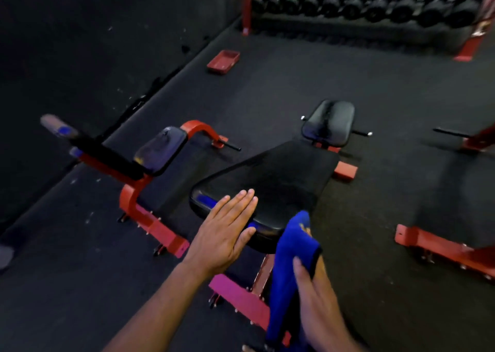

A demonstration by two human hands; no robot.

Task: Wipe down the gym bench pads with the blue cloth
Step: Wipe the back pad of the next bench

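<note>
Two hands work nearest: the right hand [316,287] pinches the blue cloth [288,268] beside the pad's near end, while the left hand [225,234] lies flat, fingers straight, on the large bench pad [276,180]. Beyond stands a smaller pad [330,122], then the dumbbell rack [361,6].

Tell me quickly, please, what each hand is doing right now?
Left hand: open, fingers straight over the bench pad.
Right hand: holding the blue cloth.

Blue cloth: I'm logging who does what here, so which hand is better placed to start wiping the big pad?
Probably the right hand: it holds the blue cloth beside the big pad. The left hand lies flat, empty.
</note>
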